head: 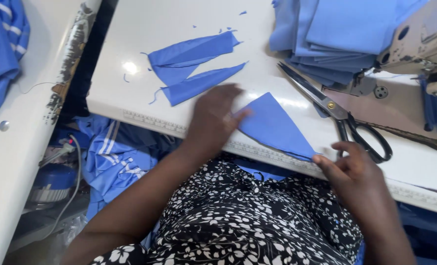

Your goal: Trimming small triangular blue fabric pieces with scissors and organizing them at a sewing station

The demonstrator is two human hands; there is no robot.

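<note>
A blue triangular piece of fabric (275, 125) lies at the near edge of the white sewing table (144, 29). My left hand (216, 118) rests flat on its left corner, fingers pressing the cloth. My right hand (351, 167) pinches the cloth's right tip at the table edge. Black-handled scissors (336, 110) lie just beyond my right hand, blades pointing away to the left.
Two blue cut fabric strips (194, 64) lie further out on the table. A stack of blue fabric pieces (336, 34) sits by the sewing machine (420, 39) at the top right. Blue garments (110, 157) hang below the table on the left.
</note>
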